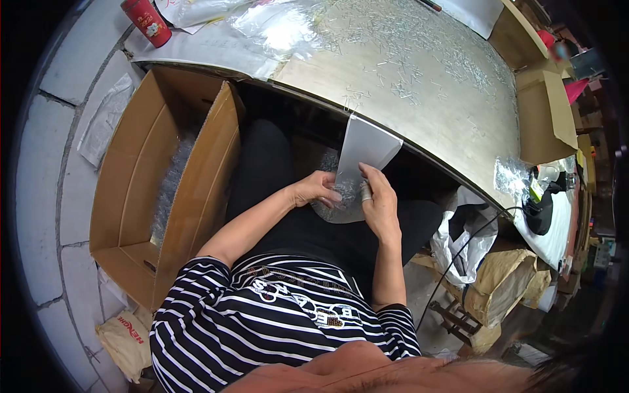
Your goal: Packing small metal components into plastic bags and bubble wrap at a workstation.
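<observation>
Nearest the camera is the person's black-and-white striped shirt (262, 321), with both forearms reaching forward over the lap. The left hand (316, 190) curls its fingers against the lower left edge of a clear plastic bag (357, 171), pinching it where small shiny metal pieces have gathered at the rounded bottom. The right hand (380, 200) grips the bag's right edge, thumb and fingers closed on the plastic, with a pale band of tape or a ring on one finger. The bag is held upright above the lap, just below the front edge of the bench (458, 111), its pale rectangular upper part tilted toward that edge.

To the left of the person's legs an open brown cardboard box (134, 196) stands on the tiled floor, with clear bags of similar pieces lying inside. A tan paper sack with red printing (128, 337) lies at the box's near corner. To the right, beneath the bench, a white plastic bag (462, 239) sits beside crumpled brown paper sacks (504, 285).

Farther off, the metal bench top is strewn with small silvery pins (406, 59). A crumpled clear plastic sheet (282, 26) lies at its far left, next to a red cylindrical can (146, 21). At the far right a folded brown carton (547, 114) rests on the bench.
</observation>
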Available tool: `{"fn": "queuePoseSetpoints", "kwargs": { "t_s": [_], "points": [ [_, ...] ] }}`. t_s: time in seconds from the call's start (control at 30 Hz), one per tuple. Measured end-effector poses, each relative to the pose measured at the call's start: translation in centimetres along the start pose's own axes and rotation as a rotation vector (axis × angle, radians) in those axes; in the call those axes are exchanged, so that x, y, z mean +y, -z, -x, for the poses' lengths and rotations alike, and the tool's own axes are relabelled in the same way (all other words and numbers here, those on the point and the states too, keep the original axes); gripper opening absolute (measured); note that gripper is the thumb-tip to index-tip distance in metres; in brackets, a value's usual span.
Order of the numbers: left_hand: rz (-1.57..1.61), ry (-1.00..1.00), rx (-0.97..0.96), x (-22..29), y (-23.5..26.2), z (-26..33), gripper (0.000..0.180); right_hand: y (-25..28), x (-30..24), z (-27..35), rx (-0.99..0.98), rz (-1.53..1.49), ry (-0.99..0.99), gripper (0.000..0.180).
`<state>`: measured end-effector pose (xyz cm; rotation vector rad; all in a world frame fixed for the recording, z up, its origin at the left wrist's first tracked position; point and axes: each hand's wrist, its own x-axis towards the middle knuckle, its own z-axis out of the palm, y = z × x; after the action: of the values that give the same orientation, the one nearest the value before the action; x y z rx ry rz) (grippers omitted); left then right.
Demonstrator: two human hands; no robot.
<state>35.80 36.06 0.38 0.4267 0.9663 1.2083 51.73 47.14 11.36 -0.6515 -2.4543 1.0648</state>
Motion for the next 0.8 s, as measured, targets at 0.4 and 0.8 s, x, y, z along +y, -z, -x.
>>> {"fn": "queuePoseSetpoints", "kwargs": {
  "t_s": [0.4,0.8],
  "points": [
    [-0.098,-0.063,-0.014,-2.6,0.8,-0.7,0.052,-2.2,1.1,0.9,-0.392,-0.084,-0.001,0.036],
    [-0.023,-0.006,-0.009,0.4,-1.3,2.2,0.038,1.1,2.7,0.3,0.02,-0.471,-0.271,0.031]
  ]
}}
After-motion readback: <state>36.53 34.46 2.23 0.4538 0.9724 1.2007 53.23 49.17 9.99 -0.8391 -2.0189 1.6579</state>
